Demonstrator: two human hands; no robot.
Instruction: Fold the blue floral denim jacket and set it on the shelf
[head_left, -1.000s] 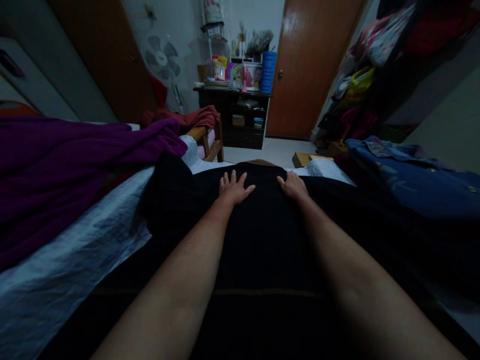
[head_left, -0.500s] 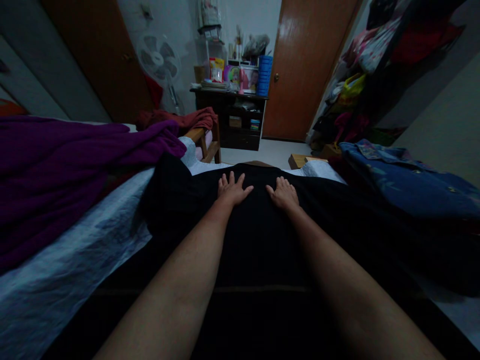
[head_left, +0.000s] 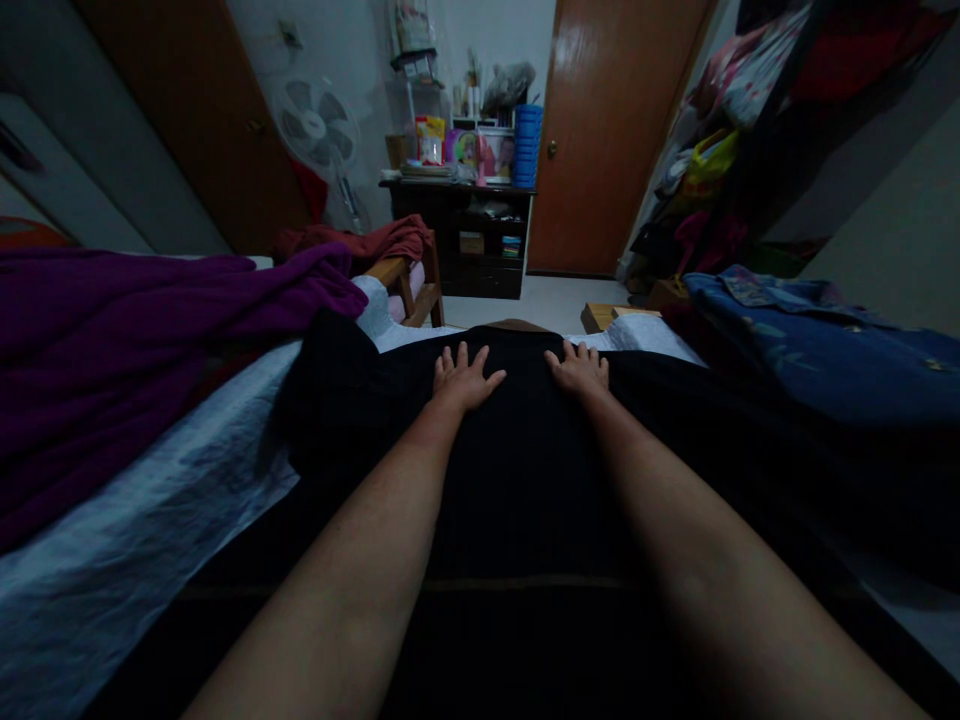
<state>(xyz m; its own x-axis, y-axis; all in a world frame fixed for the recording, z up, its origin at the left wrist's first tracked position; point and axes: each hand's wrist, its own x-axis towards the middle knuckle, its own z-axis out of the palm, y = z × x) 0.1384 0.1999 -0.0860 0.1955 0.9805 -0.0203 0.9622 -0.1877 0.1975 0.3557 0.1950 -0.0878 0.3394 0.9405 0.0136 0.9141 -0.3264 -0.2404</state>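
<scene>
A large black garment (head_left: 517,480), its exact kind hard to make out in the dim light, lies spread over the bed. Near its far edge my left hand (head_left: 463,378) rests flat on the cloth, fingers spread. My right hand (head_left: 580,369) lies on the same cloth a little to the right, its fingers apart too. Neither hand grips anything. A thin light line crosses the garment closer to me, and at the left a part of it, perhaps a sleeve, is bunched up.
Light blue bedding (head_left: 187,480) shows at the left, with a purple blanket (head_left: 135,340) on it. A folded blue denim garment (head_left: 825,345) lies at the right. Beyond the bed are a dark cabinet (head_left: 487,275), a fan (head_left: 316,125) and a wooden door (head_left: 600,140).
My right hand has slid slightly right and forward over the black cloth, its fingers spreading wider. My left hand stays almost where it was.
</scene>
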